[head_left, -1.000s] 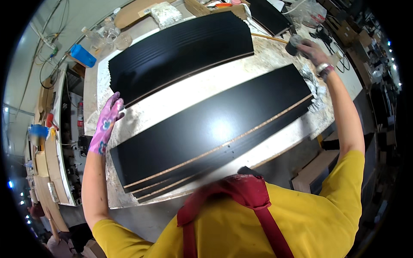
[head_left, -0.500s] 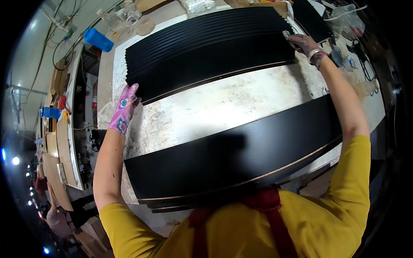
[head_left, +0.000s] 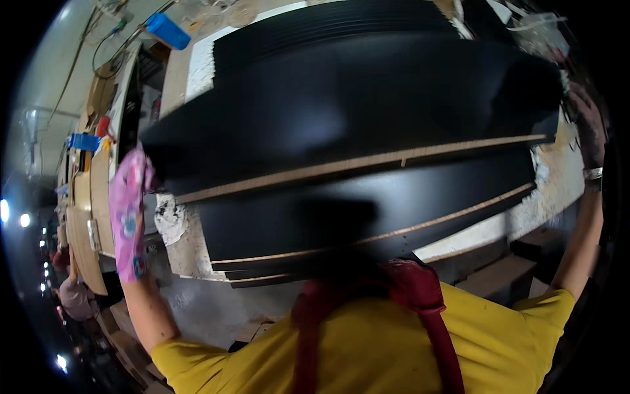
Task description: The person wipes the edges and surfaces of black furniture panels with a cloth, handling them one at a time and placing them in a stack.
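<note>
Blur is hiding the opening and any hold of the right hand (head_left: pixel 588 121) at two o'clock, while the pink-gloved left hand (head_left: pixel 131 180), fingers curled, is clasping, at nine, a smooth, brown-edged black panel (head_left: pixel 367 98) spanning twelve.

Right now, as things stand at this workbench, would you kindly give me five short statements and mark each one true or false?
1. The left hand wears a pink floral glove. True.
2. The right hand is at the same end of the held black panel as the left hand. False: the hands are at opposite ends.
3. The held black panel's near edge is light brown. True.
4. The blue bottle is at the picture's upper right. False: the blue bottle is at the upper left.
5. Another black panel shows between the held black panel and the yellow shirt. True.
</note>
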`<state>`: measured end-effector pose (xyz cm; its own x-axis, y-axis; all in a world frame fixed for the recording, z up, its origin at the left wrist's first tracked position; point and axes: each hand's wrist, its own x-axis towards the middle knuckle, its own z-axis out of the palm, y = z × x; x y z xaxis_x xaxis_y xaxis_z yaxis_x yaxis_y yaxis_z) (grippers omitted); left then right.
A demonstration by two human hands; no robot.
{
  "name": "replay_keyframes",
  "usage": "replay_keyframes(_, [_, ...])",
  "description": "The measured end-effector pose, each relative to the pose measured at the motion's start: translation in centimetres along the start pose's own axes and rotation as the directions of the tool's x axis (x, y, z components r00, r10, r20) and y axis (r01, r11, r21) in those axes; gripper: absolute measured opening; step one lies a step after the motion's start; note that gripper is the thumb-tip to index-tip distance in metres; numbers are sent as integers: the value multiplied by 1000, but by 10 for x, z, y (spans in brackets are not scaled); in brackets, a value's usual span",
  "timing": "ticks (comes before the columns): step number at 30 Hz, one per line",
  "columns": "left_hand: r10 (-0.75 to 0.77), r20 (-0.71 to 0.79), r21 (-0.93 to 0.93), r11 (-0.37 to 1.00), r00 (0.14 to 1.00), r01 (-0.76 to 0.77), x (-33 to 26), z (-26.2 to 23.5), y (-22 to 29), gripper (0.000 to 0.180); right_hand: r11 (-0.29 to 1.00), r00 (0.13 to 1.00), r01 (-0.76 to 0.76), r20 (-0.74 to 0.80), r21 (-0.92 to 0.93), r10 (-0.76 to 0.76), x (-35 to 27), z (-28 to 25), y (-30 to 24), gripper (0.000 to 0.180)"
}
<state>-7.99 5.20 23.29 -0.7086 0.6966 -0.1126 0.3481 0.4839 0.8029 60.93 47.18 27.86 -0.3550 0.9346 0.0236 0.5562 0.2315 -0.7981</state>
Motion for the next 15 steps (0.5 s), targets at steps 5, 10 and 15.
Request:
replay_keyframes(5, [-63,22,444,895,998,47,-70,29,-8,44,959,983,-181,79,220,168,-69,92,6,49])
replay_keyframes(10, [399,261,725,520,879,-451,-72,68,30,40,982,995,-69,86,174,55,-91,106,-1,43])
replay_keyframes(15, [547,501,414,530,671,-741,-56,129,31,41,714,942,319,130,-624,-308,-142,79,-5,46])
